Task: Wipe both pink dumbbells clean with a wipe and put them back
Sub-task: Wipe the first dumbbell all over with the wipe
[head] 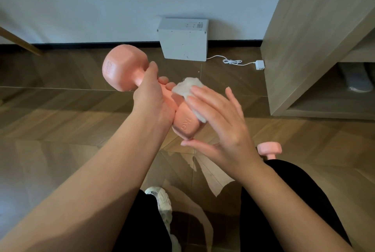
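My left hand (pixel 151 97) grips the handle of a pink dumbbell (pixel 121 68), held in the air above the floor. One head sticks out to the upper left, the other points toward me and shows a "1KG" mark. My right hand (pixel 219 118) presses a crumpled white wipe (pixel 187 87) against the near head, fingers spread over it and thumb under the head. A second pink dumbbell (pixel 269 149) stands on the floor at the right, partly hidden behind my right wrist and knee.
A white box-shaped device (pixel 183 39) leans against the wall ahead, its white cable and plug (pixel 259 64) lying on the wood floor. A wooden cabinet (pixel 316 38) with an open lower shelf stands at the right. My black-clad knees and a white shoe (pixel 162 201) are below.
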`<state>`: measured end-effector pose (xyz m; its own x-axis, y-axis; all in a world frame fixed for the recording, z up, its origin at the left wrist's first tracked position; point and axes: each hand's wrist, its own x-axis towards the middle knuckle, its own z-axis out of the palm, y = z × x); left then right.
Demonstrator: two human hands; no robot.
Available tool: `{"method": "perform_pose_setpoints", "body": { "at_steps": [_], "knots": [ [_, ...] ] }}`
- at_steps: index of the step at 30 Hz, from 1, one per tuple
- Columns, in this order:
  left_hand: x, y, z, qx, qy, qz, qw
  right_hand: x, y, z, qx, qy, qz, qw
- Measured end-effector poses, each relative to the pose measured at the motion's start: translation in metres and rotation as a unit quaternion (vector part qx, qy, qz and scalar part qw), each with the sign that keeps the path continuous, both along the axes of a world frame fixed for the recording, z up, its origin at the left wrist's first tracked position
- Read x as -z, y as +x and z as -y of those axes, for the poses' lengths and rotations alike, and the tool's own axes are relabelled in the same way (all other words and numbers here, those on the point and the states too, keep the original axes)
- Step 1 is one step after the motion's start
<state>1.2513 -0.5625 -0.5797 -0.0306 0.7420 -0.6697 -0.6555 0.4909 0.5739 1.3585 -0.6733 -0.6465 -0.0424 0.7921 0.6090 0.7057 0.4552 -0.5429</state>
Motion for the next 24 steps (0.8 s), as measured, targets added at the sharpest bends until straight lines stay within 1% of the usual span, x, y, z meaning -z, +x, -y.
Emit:
{"method": "perform_pose_setpoints", "body": {
  "at_steps": [3,5,7,11,12,14,16,17,19,22,24],
  "knots": [
    [0.003,-0.002,0.001,0.011,0.024,-0.016,1.0,-0.005,-0.002,0.001,-0.009,-0.095,-0.098,0.991],
    [0.004,-0.002,0.0,0.022,0.047,-0.028,0.998,-0.008,-0.006,0.0,-0.003,-0.112,-0.136,0.984],
    [0.005,0.0,-0.001,0.027,0.059,-0.026,0.998,-0.006,-0.007,0.001,0.013,-0.089,-0.125,0.988],
    [0.004,0.001,-0.004,0.022,0.045,0.002,0.999,0.001,-0.006,0.002,0.02,-0.004,-0.034,0.999],
    [0.004,0.0,-0.004,0.023,0.043,0.008,0.999,0.002,-0.005,0.002,0.017,-0.008,-0.035,0.999],
    [0.003,0.0,-0.005,0.03,0.041,0.02,0.999,0.002,-0.006,0.002,0.02,-0.057,-0.072,0.996],
    [0.004,0.0,-0.004,0.043,0.046,0.003,0.998,0.0,-0.007,0.001,0.03,-0.115,-0.125,0.985],
    [0.005,0.0,-0.004,0.049,0.05,-0.009,0.998,0.0,-0.008,0.001,0.034,-0.122,-0.14,0.982],
    [0.003,0.001,-0.003,0.053,0.058,-0.005,0.997,0.002,-0.007,0.002,0.035,-0.089,-0.126,0.987],
    [0.001,0.0,-0.004,0.04,0.056,0.064,0.996,0.007,-0.005,0.001,0.024,-0.004,-0.055,0.998],
    [0.0,-0.001,-0.005,0.036,0.054,0.08,0.995,0.009,-0.003,0.0,0.018,0.004,-0.046,0.999]
  ]
}}
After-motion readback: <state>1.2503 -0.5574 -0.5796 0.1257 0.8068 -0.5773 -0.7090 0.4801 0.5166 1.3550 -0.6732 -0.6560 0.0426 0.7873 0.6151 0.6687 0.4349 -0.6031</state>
